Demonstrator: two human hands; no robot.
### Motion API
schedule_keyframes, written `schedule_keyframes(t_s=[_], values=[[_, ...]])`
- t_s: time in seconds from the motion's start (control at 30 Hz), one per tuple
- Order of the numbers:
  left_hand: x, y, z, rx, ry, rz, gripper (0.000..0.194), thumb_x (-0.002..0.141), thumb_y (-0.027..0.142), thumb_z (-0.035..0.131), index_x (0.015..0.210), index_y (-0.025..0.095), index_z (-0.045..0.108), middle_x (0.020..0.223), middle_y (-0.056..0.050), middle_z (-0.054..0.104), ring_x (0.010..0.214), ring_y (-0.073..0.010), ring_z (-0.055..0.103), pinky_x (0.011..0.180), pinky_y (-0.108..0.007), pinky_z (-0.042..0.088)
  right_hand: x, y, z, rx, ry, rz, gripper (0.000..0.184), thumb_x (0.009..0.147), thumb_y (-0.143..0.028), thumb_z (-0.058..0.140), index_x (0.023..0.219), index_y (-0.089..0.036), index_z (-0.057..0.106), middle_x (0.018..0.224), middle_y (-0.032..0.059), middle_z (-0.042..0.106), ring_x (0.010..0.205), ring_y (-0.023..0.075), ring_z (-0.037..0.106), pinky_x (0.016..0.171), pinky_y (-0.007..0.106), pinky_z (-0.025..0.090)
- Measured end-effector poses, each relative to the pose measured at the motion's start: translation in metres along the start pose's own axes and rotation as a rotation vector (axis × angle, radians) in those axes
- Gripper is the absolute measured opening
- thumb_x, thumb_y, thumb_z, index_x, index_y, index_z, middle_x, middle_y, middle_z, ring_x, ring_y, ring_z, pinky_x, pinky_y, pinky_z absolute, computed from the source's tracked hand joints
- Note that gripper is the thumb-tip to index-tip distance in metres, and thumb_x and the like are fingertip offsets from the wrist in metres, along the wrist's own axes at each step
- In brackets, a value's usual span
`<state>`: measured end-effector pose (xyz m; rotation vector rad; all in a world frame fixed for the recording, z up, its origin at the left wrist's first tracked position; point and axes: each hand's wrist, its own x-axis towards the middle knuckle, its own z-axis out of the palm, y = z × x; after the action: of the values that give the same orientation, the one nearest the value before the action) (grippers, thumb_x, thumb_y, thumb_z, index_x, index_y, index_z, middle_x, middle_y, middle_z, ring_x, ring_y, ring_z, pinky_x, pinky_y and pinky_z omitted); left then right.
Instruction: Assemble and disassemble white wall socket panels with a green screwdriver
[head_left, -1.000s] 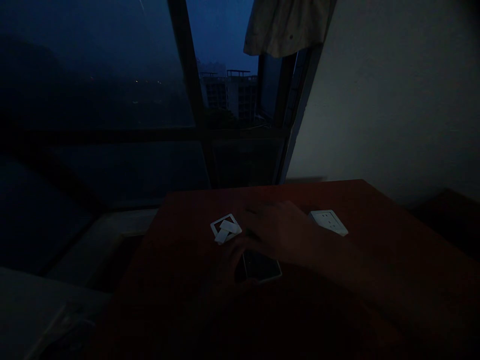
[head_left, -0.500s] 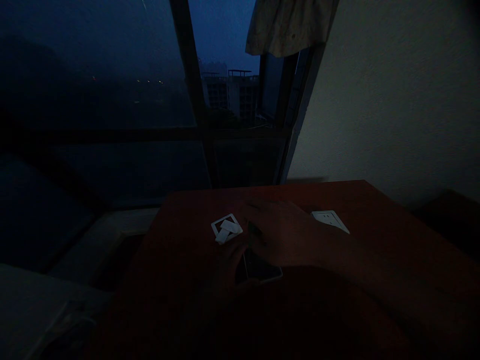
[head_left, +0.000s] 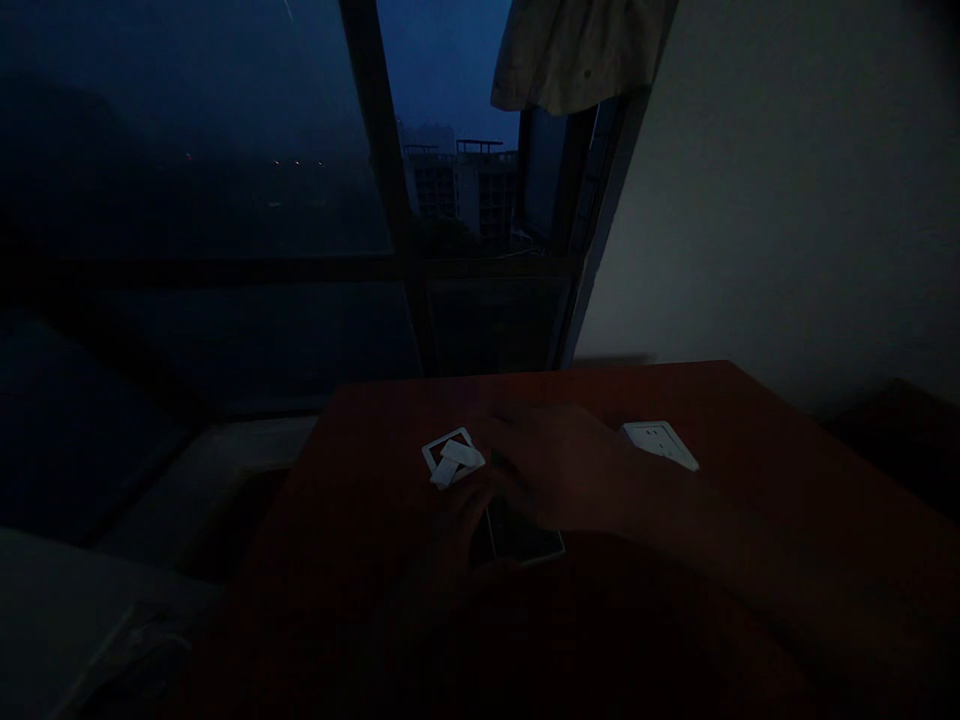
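Observation:
Very dim light blurs the details. A dark flat rectangular panel with a thin pale edge (head_left: 529, 537) lies low over the table. My left hand (head_left: 446, 545) is curled round its left side, fingers at the top and thumb along the lower edge. Over the panel's upper part arches my right hand (head_left: 562, 465), fingers bent down and closed near the left fingertips. What those fingers pinch, if anything, is hidden. Just beyond the left fingers rests a white square frame (head_left: 429, 458) with two pale strips (head_left: 459, 454) crossed on it. A white wall-socket plate (head_left: 660, 443) sits behind my right wrist, partly covered.
The reddish-brown table (head_left: 360, 430) reaches to dark-framed windows (head_left: 405, 262) at the back. A pale wall (head_left: 765, 220) stands on the right, and a short curtain (head_left: 581, 55) hangs above. Pale material (head_left: 142, 640) shows dimly at the lower left.
My right fingers have closed down slightly over the panel, covering the small dark gap that showed between them. The left hand and the white pieces stay where they were.

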<state>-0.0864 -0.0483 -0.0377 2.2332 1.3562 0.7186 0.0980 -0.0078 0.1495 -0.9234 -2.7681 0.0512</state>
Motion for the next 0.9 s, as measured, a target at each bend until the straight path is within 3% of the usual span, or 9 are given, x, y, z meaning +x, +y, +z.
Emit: schedule_keyframes(t_s=[0.13,0.33,0.5,0.7,0.9], values=[[0.0000,-0.0007,-0.0005,-0.003,-0.022,-0.021,0.080,0.076,0.048,0.069,0.143,0.025,0.032,0.149,-0.012,0.033,0.136,-0.0341,0.031,0.108,-0.052,0.033,0.0016,-0.0012,0.0010,-0.082,-0.010,0.072,0.028,0.091,-0.040,0.046,0.102,-0.018,0.059,0.085,0.0057,0.065,0.067,0.0162,0.055,0.050,0.028,0.024],[0.0001,0.0000,-0.0011,-0.027,-0.027,-0.051,0.081,0.076,0.047,0.070,0.144,0.025,0.029,0.151,-0.011,0.029,0.138,-0.0319,0.028,0.109,-0.050,0.032,0.0008,-0.0026,0.0016,0.020,0.012,-0.020,0.024,0.085,-0.028,0.053,0.108,-0.019,0.055,0.098,0.0049,0.063,0.076,0.0154,0.056,0.052,0.027,0.027],[-0.0008,-0.0007,0.0006,-0.023,-0.066,-0.082,0.079,0.077,0.049,0.069,0.143,0.024,0.033,0.152,-0.011,0.027,0.137,-0.0343,0.029,0.107,-0.051,0.035,0.0039,-0.0063,0.0042,-0.083,-0.004,0.075,0.030,0.093,-0.042,0.042,0.103,-0.019,0.058,0.089,0.0061,0.065,0.066,0.0153,0.056,0.048,0.028,0.022],[-0.0019,-0.0059,0.0059,-0.030,-0.008,-0.050,0.082,0.077,0.051,0.067,0.144,0.023,0.029,0.146,-0.014,0.038,0.131,-0.0344,0.039,0.105,-0.051,0.037,0.0019,-0.0092,-0.0006,0.018,-0.003,-0.036,0.024,0.086,-0.026,0.050,0.109,-0.020,0.054,0.102,0.0044,0.064,0.080,0.0173,0.061,0.050,0.027,0.030],[-0.0005,-0.0007,-0.0001,-0.008,-0.042,-0.044,0.080,0.077,0.050,0.069,0.143,0.025,0.031,0.150,-0.012,0.032,0.136,-0.0348,0.030,0.107,-0.054,0.033,0.0049,-0.0092,-0.0006,-0.135,-0.036,0.113,0.032,0.092,-0.047,0.043,0.098,-0.019,0.059,0.087,0.0058,0.066,0.066,0.0178,0.060,0.047,0.028,0.026]])
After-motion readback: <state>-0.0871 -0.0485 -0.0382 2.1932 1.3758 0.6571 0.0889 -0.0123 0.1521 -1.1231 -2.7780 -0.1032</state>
